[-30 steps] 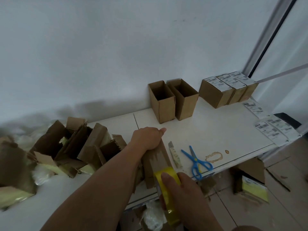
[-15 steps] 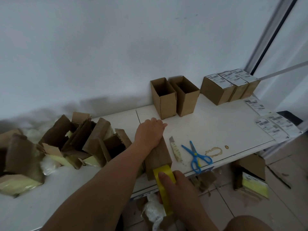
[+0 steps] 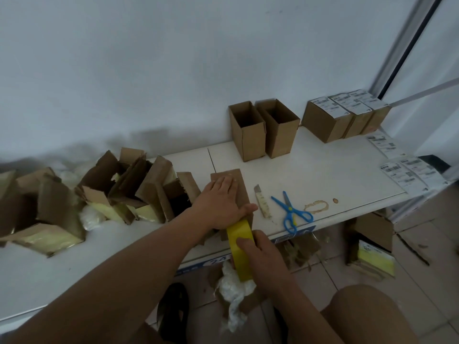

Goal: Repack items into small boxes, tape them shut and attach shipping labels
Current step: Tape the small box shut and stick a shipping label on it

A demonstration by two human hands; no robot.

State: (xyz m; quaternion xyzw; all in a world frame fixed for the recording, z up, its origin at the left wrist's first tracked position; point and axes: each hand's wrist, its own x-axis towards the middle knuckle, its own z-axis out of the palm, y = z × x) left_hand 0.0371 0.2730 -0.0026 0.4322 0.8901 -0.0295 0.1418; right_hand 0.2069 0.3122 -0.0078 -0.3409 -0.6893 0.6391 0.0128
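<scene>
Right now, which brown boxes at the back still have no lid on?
The two open boxes standing side by side against the wall. The three labelled boxes to their right are closed, with white stickers on top.

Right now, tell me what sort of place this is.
Probably a makeshift packing station for shipping orders: labelled boxes stand by the wall, loose shipping labels lie on the white table, and a tape roll meets a small box.

Bare tabletop (image 3: 323, 180) behind scissors (image 3: 290, 211)

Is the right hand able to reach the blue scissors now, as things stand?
Probably yes, but not at once: the right hand grips the yellow tape roll. The blue scissors lie uncovered on the table just to its right, with nothing between.
</scene>
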